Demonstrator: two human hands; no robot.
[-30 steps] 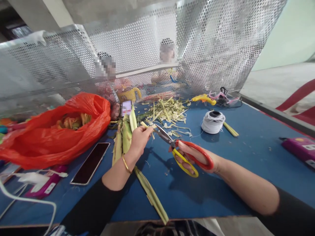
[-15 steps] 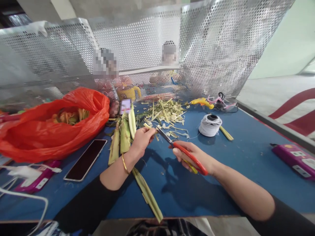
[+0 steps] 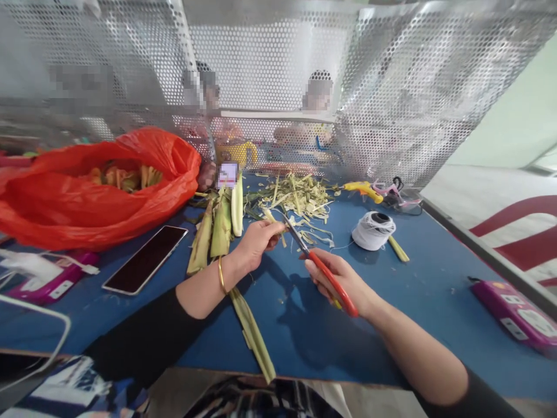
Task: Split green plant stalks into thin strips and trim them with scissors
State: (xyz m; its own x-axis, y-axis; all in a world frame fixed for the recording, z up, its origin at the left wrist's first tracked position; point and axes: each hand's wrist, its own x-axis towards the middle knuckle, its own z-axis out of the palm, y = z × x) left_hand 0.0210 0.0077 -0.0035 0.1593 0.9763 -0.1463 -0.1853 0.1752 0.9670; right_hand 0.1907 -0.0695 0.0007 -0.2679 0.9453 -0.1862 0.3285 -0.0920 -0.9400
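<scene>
My left hand is closed in a pinch on a small pale green strip of husk, most of it hidden by the fingers. My right hand grips scissors with red-and-yellow handles. Their blades point up and left, with the tips right beside the left fingertips. Behind the hands lies a heap of cut green shreds. Broad green husk pieces rest left of my left wrist, and a long folded one extends below it toward the table's front edge.
On the blue table stand a red plastic bag, a phone, a white thread spool, a yellow glue gun, clear goggles and purple power strips. Perforated metal sheeting closes off the back; people sit behind it.
The camera view has shifted, so the bag and phone sit higher in the picture. Both hands keep their holds, and the scissors' handles look closer together.
</scene>
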